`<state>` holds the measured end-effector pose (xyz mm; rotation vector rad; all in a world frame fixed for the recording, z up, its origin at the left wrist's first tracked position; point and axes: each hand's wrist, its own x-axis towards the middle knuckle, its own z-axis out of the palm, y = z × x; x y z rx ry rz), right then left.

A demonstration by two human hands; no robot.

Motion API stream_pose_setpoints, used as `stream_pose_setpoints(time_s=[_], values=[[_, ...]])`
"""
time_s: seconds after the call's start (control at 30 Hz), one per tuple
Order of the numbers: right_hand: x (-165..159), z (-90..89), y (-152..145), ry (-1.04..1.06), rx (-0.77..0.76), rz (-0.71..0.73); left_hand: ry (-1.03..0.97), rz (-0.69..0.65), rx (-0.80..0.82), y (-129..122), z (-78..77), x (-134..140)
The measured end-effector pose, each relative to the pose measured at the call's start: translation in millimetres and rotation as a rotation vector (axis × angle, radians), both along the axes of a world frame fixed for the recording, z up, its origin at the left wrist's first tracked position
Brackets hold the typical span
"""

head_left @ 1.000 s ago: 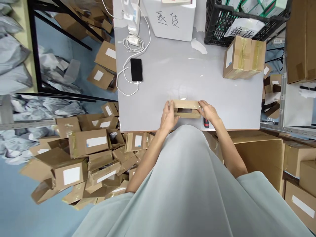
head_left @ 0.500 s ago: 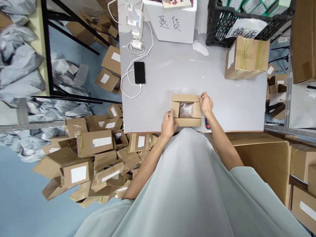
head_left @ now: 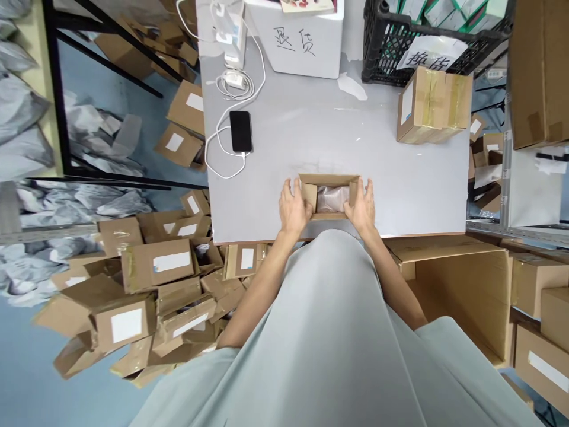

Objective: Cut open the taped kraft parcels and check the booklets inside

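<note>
A small cardboard box (head_left: 335, 179) sits at the near edge of the table with its top open. Inside lies an item in pale, translucent wrapping (head_left: 332, 199); what it is cannot be made out. My left hand (head_left: 294, 207) grips the box's left side, thumb at the side flap and fingers outside. On the opposite side, my right hand (head_left: 362, 206) holds the right end the same way, its thumb reaching over the flap toward the wrapped item.
A black phone (head_left: 241, 131) on a white cable lies on the grey table (head_left: 302, 130). Behind stand a white bin (head_left: 306, 56), a black crate (head_left: 391, 50) and taped boxes (head_left: 431, 107). Cardboard boxes (head_left: 169, 264) pile up at the left; a large open carton (head_left: 462, 296) stands at the right.
Both hands have shifted farther around the box's ends, thumbs now over the side flaps. The box's long flaps stand more upright. A red-and-black object near my right hand no longer shows.
</note>
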<state>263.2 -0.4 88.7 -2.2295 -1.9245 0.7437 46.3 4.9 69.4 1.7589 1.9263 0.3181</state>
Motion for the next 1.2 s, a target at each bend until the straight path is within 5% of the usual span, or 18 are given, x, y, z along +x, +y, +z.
stream_pose_setpoints(time_s=[0.23,0.53,0.8,0.97,1.1,1.2], values=[[53.4,-20.2,-26.0,0.14,0.174,-0.147,0.072,-0.024,-0.088,1.3,-3.2,3.6],[52.3,-39.2,-33.7,0.158,0.141,-0.14,0.012,-0.013,-0.08,0.1,-3.7,19.7],[52.1,-46.3,-37.3,0.154,0.102,-0.159,-0.019,0.132,0.018,-20.7,-3.5,-48.5],[49.6,-56.1,-39.4,0.177,0.129,-0.162,0.049,0.193,0.033,-23.0,3.8,-51.9],[49.3,-53.3,-41.0,0.183,0.119,-0.146,-0.009,0.012,0.096,-15.0,29.3,-22.3],[48.8,-46.8,-41.2,0.185,0.085,-0.129,-0.081,-0.245,-0.055,6.0,36.7,15.2]])
